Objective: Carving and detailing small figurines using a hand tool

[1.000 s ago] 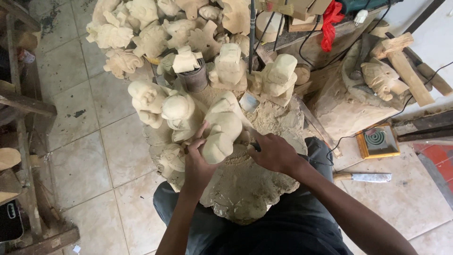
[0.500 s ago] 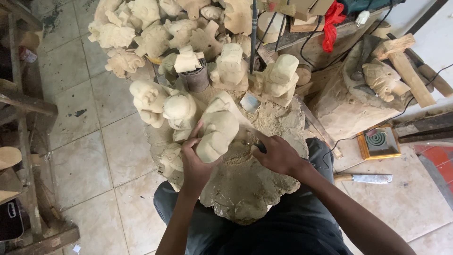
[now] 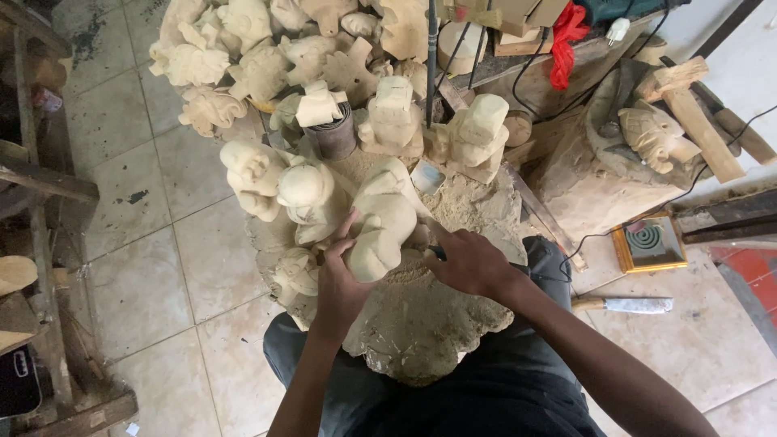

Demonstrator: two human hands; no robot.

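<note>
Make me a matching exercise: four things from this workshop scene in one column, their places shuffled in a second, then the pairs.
1. pale carving
2. knife
3. red cloth
4. framed tile

A. hanging at the top, among cables
B. flat on the floor tiles, lower right
C. gripped by the left hand
D. on the floor beside the big block

Pairs: 1-C, 2-B, 3-A, 4-D

Not much moves here tbh. The pale wooden carving point(image 3: 379, 222) is tipped over a bit more to the left than a second ago, when it stood closer to upright. The left hand point(image 3: 338, 279) slides a little higher up its side, fingers spreading. The right hand point(image 3: 469, 260) shifts slightly right and lower, with a dark tool point(image 3: 437, 252) tip now peeking out by the carving's base.
</note>
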